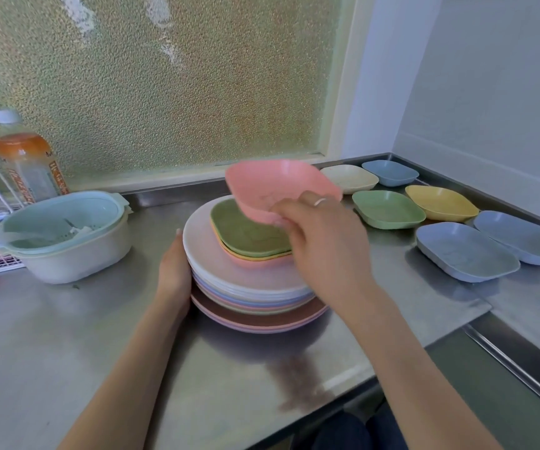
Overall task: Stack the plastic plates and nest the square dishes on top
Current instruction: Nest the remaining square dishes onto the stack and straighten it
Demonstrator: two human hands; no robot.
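Plates (249, 287) sit in one stack near the middle of the worktop (67, 336), and I keep my left hand (172, 271) flat against the stack's left side, fingers together and nothing gripped, so I judge it is there to stop the pile sliding while dishes go on top. My right hand (320, 241) is clamped on a pink dish (278, 186), pinched at its near rim and tilted over the stack, thumb side hidden underneath. Tilted like that, its low edge can meet the green dish (249, 233) first and then drop flat into it. The green one already lies nested on a yellow and a pink dish, all resting on the top plate, slightly toward the stack's right.

Six more dishes wait along the worktop's back right corner and right edge: a cream dish (348, 178), a small blue dish (390, 173), another green dish (388, 209), a yellow dish (440, 203) and two larger blue dishes (466, 251). They lie apart, open side up, easy to take one by one.
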